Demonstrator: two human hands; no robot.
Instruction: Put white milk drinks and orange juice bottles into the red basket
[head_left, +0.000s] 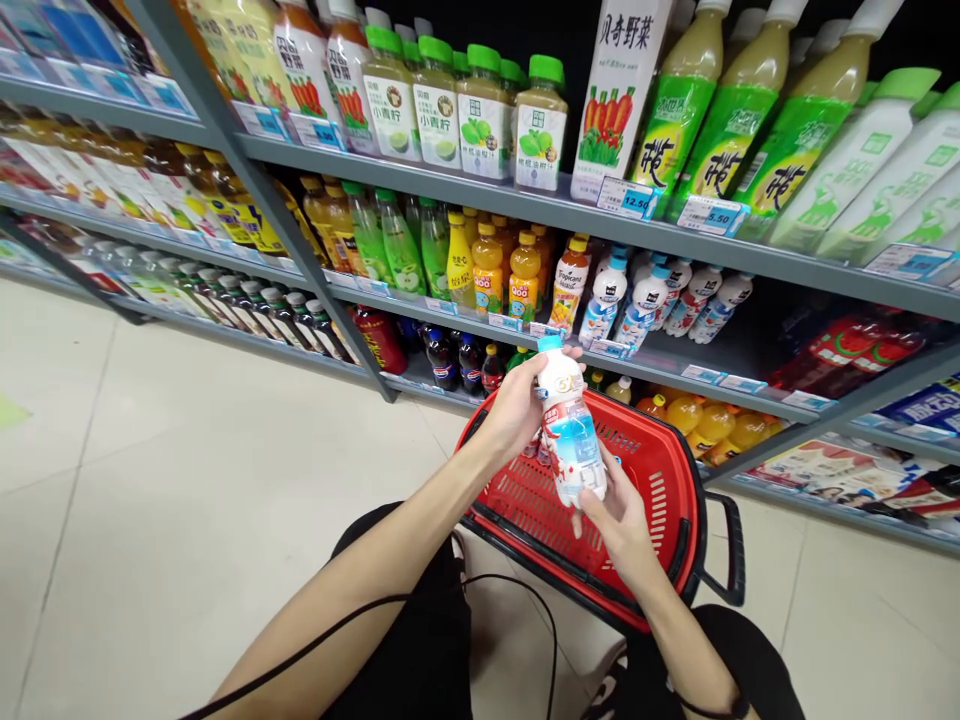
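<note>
A white plastic drink bottle [574, 440] with a light blue cap and a blue-and-red label is held tilted between both hands. My left hand [521, 400] is closed around its upper part, near the cap. Lower down, my right hand [616, 510] grips the bottle's base, thumb on the near side. Directly beneath is a red shopping basket [517, 510] with slotted walls. Behind the held bottle, part of a similar bottle shows inside the basket; the rest is hidden.
Shelves of drinks stretch across the front. Similar white bottles [604, 298] stand on the middle shelf [675, 365], beside orange juice bottles [523, 275]. A black handle [731, 550] juts from the basket's right side. A black cable [517, 580] crosses my lap above the tiled floor [150, 520].
</note>
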